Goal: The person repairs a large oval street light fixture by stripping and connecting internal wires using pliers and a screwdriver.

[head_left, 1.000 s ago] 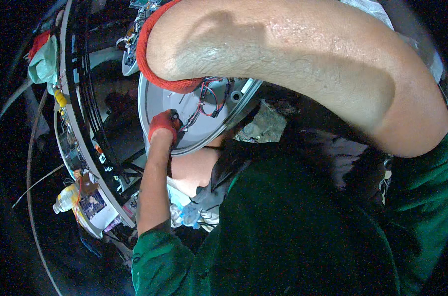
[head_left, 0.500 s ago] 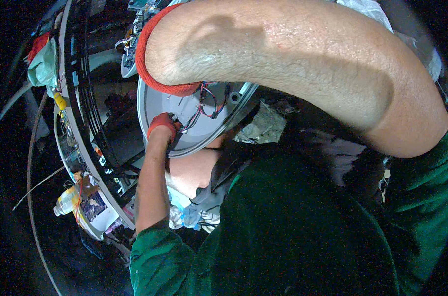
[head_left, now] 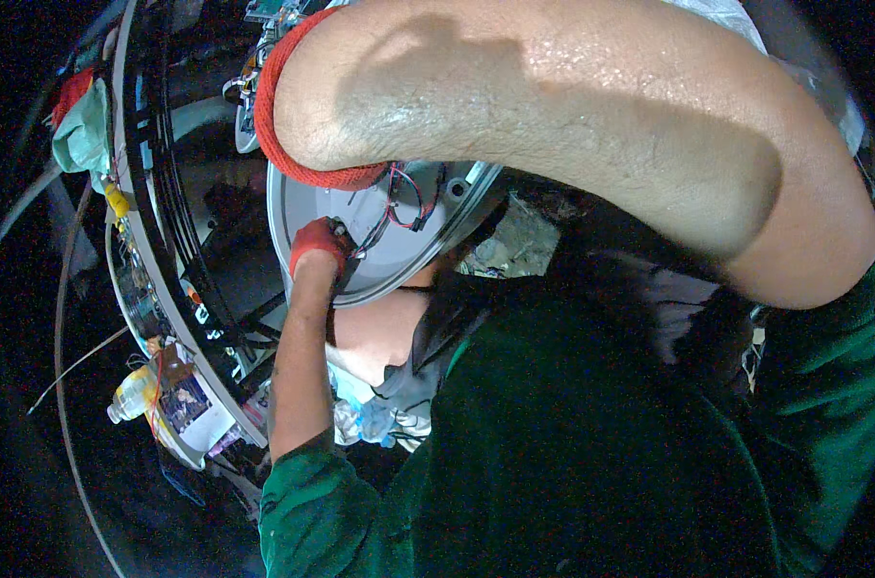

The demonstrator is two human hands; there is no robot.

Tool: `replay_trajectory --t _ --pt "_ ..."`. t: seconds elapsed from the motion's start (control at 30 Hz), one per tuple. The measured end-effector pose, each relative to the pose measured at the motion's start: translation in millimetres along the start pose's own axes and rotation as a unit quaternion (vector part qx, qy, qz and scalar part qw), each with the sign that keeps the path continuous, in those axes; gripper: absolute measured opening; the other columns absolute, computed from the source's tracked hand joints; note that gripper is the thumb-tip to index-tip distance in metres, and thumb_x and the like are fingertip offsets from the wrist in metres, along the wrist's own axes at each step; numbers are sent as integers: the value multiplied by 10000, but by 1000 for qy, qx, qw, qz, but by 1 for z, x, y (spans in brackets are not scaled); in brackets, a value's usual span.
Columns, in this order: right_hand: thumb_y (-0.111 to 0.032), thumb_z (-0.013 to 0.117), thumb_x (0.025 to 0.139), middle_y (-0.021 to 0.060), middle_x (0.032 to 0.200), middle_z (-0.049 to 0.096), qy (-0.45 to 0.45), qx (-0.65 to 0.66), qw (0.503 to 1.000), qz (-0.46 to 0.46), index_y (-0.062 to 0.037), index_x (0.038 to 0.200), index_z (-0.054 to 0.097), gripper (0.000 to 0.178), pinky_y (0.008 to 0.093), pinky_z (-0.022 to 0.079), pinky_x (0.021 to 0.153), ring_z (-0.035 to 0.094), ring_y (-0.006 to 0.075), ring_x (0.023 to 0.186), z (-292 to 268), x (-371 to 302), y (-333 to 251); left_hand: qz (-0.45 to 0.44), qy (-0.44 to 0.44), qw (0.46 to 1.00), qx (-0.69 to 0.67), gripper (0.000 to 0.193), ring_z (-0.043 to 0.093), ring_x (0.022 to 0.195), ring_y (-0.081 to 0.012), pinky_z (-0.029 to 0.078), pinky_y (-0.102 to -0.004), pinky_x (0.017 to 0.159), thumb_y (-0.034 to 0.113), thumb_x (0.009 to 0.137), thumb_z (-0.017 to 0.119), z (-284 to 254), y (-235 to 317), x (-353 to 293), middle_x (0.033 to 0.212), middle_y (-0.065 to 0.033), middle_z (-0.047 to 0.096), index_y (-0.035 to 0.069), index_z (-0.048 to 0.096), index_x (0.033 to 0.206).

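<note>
A round, shallow grey housing (head_left: 375,265) with a raised rim rests over my lap, partly covered by my right forearm. Inside it runs a bundle of thin red, black and blue wires (head_left: 392,214) with a small dark connector. My left hand (head_left: 314,241), in a red knit glove, reaches inside the left rim. Its fingers are curled closed around a small dark piece too small to name, close to the wire ends. My right forearm crosses high and near the view. Only the red glove cuff of my right hand (head_left: 275,120) shows; the fingers are hidden behind the arm.
On the left curves a long bench edge (head_left: 148,241) with black cables along it. A clear plastic bottle (head_left: 132,396), a green cloth (head_left: 84,130) and small parts lie beyond. Another round unit with exposed electronics (head_left: 249,120) stands behind my right cuff. Crumpled plastic (head_left: 379,424) lies below.
My right forearm and cuff have shifted slightly left. My left hand stays at nearly the same spot in the housing, with its fingers still curled.
</note>
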State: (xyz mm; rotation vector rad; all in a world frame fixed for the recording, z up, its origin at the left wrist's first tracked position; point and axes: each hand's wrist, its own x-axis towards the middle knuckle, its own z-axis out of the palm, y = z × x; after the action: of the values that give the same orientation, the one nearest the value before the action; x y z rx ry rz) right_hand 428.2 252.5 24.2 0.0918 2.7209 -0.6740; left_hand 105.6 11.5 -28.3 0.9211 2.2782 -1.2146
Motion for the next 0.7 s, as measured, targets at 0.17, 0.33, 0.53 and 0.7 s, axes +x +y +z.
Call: replay_trajectory --t 0.17,0.33,0.53,0.7 --pt "-222 590 788 142 988 697 0 0 1000 0 -100 963 708 244 460 527 763 666 327 871 2 0 3 -14 -19 1000 -6 386 612 1111 -316 498 -407 949 267 801 698 -5 -1 -3 1167 -172 647 61 645 1123" --pt "-223 590 789 144 990 695 -3 8 1000 5 -99 967 706 246 460 526 765 666 327 873 1 -3 1 -18 14 999 -37 387 612 1103 -324 492 -410 953 268 799 703 -1 4 -5 1171 -169 645 56 640 1116" --pt "-223 589 791 146 991 694 -5 10 1000 7 -98 971 704 248 459 525 768 665 328 877 2 -4 4 21 76 995 -57 339 628 1077 -313 499 -408 939 234 806 695 -9 10 -15 1131 -166 662 64 650 1096" --pt "-224 589 792 147 993 693 -8 11 1000 0 -97 975 702 250 459 525 770 664 329 879 1 1 2 -3 16 1000 -15 355 627 1082 -312 500 -403 938 238 807 705 -5 6 -9 1132 -157 664 77 651 1118"
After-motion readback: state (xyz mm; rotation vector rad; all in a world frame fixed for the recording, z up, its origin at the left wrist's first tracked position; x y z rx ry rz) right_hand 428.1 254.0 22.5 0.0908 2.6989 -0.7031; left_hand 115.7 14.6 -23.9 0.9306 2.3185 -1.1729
